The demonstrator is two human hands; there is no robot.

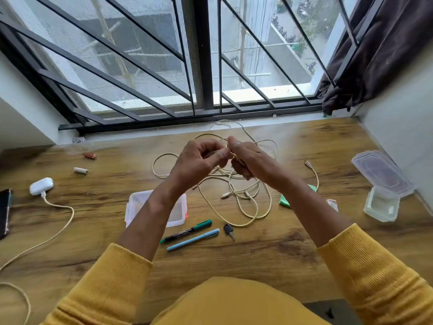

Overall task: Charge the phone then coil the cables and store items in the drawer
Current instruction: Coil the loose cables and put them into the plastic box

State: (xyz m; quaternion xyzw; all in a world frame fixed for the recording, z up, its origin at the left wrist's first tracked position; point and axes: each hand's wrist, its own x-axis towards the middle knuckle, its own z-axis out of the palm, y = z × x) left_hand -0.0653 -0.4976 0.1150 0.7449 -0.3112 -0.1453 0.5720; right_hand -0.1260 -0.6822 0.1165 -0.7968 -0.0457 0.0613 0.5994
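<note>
Both hands are meeting above the tangled cream braided cable (236, 195) lying on the wooden surface (257, 254): the left hand (199, 160) is pinching a strand with curled fingers, the right hand (246, 160) is gripping another strand, fingers closed around it. Just left of the tangle, a clear plastic box (133, 207) is sitting.

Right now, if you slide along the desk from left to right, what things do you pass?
Phone → earbud case → tub → green marker → key → green paper → lid.
</note>
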